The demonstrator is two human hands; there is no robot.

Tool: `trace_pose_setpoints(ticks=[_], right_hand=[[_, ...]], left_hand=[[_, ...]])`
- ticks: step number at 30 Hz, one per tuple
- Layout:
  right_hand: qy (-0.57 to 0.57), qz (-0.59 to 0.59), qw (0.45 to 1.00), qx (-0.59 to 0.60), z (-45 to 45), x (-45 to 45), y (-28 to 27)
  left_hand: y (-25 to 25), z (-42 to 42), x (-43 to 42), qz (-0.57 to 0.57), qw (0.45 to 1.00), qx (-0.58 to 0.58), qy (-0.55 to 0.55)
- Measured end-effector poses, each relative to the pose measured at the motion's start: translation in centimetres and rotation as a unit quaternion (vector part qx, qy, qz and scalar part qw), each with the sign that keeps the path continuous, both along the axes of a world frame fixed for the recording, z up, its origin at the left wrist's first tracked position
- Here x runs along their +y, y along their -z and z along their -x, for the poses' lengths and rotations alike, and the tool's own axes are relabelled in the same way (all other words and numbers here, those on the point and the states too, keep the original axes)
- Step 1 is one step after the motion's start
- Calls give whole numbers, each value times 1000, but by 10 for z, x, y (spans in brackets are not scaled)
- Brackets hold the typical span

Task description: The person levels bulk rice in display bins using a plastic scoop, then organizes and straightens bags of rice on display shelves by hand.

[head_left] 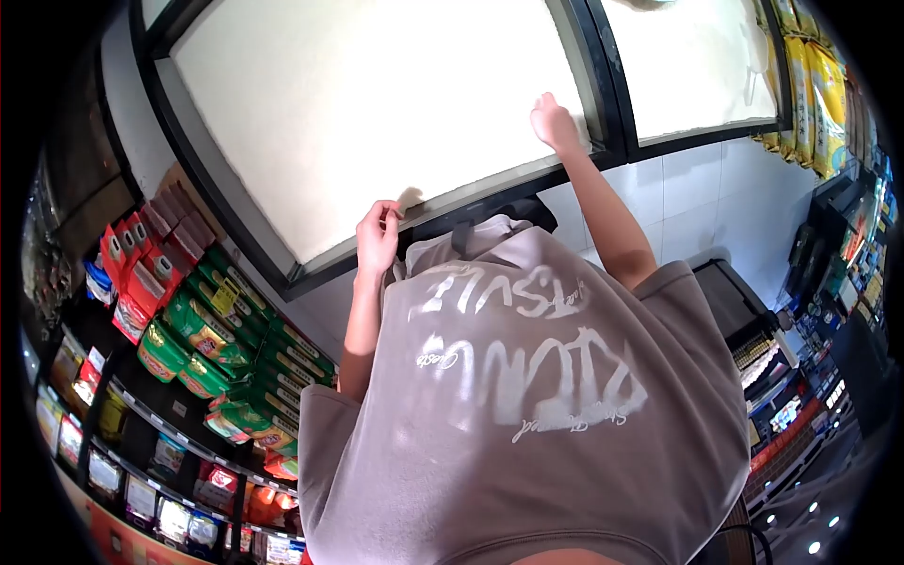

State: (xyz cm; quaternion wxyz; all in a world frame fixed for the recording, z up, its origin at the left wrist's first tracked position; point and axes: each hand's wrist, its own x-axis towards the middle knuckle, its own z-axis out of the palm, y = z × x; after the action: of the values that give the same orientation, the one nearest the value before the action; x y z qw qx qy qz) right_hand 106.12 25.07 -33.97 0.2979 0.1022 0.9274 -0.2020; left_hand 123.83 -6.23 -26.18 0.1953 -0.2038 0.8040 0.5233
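A wide black-framed bin (603, 75) holds a bright white layer (377, 104), too overexposed to show what it is made of. My left hand (378, 235) is at the near edge of this bin, fingers curled in toward the thumb. Anything between those fingertips is hidden or too small to see. Farther in and to the right, my right hand (554, 124) hangs over the white layer near the frame's divider. Its fingers are bunched closed, and I cannot make out what they hold, if anything.
A second framed section with white contents (697, 71) adjoins on the right, with yellow bags (817, 104) beyond it. Shelves with green packets (212, 320) and red packets (141, 273) stand at left. A dark machine (734, 301) is at right.
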Motion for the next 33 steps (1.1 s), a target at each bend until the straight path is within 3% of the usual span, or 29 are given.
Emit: trace_pose_setpoints(ticks=[1, 4, 9, 11, 13, 17, 19, 20, 24, 26, 30, 33], right_hand=[[84, -19, 995, 41, 0, 2, 0], [131, 14, 985, 112, 7, -6, -8], [59, 94, 992, 52, 13, -78, -35], [179, 270, 945, -37, -6, -117, -38], [285, 354, 889, -50, -29, -151, -24], [390, 361, 845, -64, -42, -178, -8], [346, 217, 912, -46, -42, -182, 0], [349, 218, 910, -48, -42, -179, 4], [484, 143, 863, -13, -32, -139, -15], [563, 151, 812, 25, -28, -117, -20], [569, 154, 807, 39, -34, -116, -6], [420, 224, 879, 22, -43, -153, 1]], left_hand=[[0, -2, -5, -4, 1000, -21, -7], [0, -2, -11, -11, 999, -45, -12], [3, 7, -14, -39, 999, -23, -3], [5, 6, -16, -49, 998, -31, -7], [10, 2, -21, -47, 998, -37, 0], [18, -8, -36, -25, 999, -27, 34], [15, -13, -45, -23, 999, -31, 33], [15, -14, -49, -22, 999, -33, 36], [14, -11, -60, -36, 999, -24, 26], [16, -5, -63, -43, 999, -20, 24], [18, 7, -65, -53, 998, -12, 42], [15, 13, -66, -55, 997, -16, 53]])
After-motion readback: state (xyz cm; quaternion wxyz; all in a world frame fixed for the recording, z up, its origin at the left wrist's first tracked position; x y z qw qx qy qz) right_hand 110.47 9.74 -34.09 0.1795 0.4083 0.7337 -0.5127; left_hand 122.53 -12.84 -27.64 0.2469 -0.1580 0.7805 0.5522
